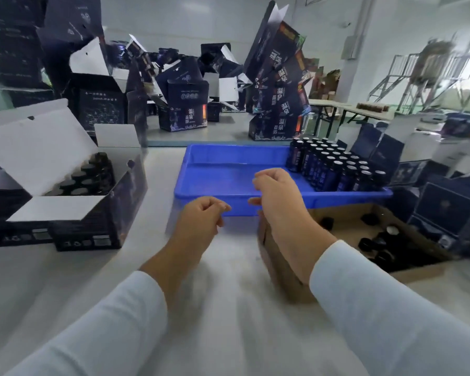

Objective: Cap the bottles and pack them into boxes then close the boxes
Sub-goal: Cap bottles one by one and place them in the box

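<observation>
**A:** What is held at this moment?

**B:** Nothing is seen in either grip. The left hand (201, 215) is loosely curled above the tabletop (228, 280), just in front of the blue tray (228, 158). The right hand (277, 194) is curled the same way over the tray's near rim. Whether a small cap is hidden inside the right hand's curl cannot be told.

**A:** And where are the task's things?

**B:** The bottles (334, 166) are stood upright in tight rows at the right end of the tray, with the rest of the tray left bare. Loose dark caps (375, 240) are lying in the brown carton (282, 267) on the right, under the right forearm. The open box (73, 202) is placed well to the left, its lid raised, with capped bottles already set inside.

**A:** So what is called for?

**B:** Probably a cap is to be fetched from the carton and a bottle drawn from the near edge of the rows. The bottle is best gripped low on its body by one hand so that the neighbours are not toppled, while the cap is seated squarely and turned by the other. The picture is blurred, so which tray bottles are already capped cannot be judged.

**A:** And the packing?

**B:** Each bottle should be lowered upright into a free place in the box, clear of the flaps.
</observation>
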